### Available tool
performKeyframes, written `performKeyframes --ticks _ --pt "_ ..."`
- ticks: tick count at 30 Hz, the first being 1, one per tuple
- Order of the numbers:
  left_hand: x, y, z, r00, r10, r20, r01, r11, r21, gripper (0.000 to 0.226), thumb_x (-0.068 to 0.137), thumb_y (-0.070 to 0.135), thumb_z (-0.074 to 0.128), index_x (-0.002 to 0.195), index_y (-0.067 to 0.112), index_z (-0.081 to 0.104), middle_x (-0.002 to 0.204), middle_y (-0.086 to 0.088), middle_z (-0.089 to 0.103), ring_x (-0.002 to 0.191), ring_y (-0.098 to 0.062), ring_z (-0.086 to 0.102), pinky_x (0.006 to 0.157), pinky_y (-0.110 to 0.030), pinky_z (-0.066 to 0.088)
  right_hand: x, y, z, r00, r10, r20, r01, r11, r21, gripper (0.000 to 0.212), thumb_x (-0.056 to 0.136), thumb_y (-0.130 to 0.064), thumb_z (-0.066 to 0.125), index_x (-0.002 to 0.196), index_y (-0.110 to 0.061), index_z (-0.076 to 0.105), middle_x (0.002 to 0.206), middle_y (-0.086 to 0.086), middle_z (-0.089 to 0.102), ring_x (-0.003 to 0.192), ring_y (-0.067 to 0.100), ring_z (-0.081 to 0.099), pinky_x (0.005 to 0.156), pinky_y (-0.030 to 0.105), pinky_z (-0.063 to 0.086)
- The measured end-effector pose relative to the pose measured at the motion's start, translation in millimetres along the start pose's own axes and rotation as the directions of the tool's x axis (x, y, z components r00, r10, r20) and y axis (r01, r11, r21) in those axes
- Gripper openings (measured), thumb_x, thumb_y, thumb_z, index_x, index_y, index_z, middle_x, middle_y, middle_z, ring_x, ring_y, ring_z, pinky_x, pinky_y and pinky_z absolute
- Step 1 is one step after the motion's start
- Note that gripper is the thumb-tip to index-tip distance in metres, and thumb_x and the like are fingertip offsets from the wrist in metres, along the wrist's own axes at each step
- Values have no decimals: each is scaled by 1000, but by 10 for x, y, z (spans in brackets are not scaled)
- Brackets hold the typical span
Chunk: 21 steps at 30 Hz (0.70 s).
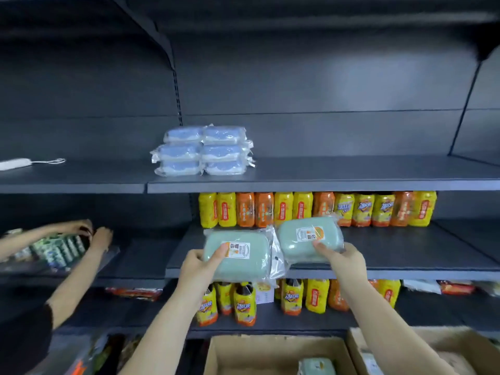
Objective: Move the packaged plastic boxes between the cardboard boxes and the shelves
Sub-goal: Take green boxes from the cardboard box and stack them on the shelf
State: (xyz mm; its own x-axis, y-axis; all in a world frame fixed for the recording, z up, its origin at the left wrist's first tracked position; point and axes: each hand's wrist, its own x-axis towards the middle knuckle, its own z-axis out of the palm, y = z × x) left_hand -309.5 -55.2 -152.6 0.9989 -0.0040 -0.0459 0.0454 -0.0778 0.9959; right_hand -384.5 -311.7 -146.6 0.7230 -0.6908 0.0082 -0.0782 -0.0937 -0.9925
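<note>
Green packaged boxes, one gripped in the left hand [198, 266] and one in the right hand [339, 259], hover at the middle shelf [405, 272]. Six blue packs [203, 151] are stacked above; another green box [316, 366] remains in the cardboard box [270, 350].

A row of yellow and orange bottles [316, 209] stands along the back of the middle level, and more of the same bottles [244, 307] stand on the level below, where flat red packets [134, 293] lie to the left and another red packet [456, 288] to the right. On the upper level at the far left lies a white power strip [15, 163] with its thin cord looped beside it. At the left edge another person's two hands [92, 234] rest on a pack of green-and-white items [61, 249].
</note>
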Motion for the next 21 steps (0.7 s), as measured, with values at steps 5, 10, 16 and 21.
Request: performKeyframes --ticks 5,10,16,21 --pt "39 492 -164 999 43 26 -41 996 -77 36 77 42 73 85 11 55 96 -12 67 92 -27 66 83 -44 55 -111 -548 90 998 -47 -43 49 998 45 39 78 -36 75 101 -10 57 82 -1 58 77 19 54 70 30 39" --pt "181 937 -105 995 92 26 -88 990 -109 36 80 40 71 87 8 55 96 -10 65 86 -22 66 67 -30 56 136 -920 162 993 -110 -48 110 994 14 38 74 -35 78 96 -7 64 85 7 65 78 23 59 63 30 43" --pt "775 1288 213 990 140 -4 -140 990 -4 56 69 55 75 96 10 57 101 -8 66 92 -26 66 81 -43 57 790 -1174 136 983 -170 -62 168 985 -36 38 74 -33 78 95 -5 65 84 7 64 74 22 58 56 28 41" --pt "1404 1673 740 969 240 -58 -236 970 63 73 62 67 70 106 10 59 103 -6 66 94 -26 65 83 -46 56 1692 -1312 93 980 -189 -57 183 979 -92 43 74 -40 77 93 -4 63 78 6 59 68 18 54 56 29 41"
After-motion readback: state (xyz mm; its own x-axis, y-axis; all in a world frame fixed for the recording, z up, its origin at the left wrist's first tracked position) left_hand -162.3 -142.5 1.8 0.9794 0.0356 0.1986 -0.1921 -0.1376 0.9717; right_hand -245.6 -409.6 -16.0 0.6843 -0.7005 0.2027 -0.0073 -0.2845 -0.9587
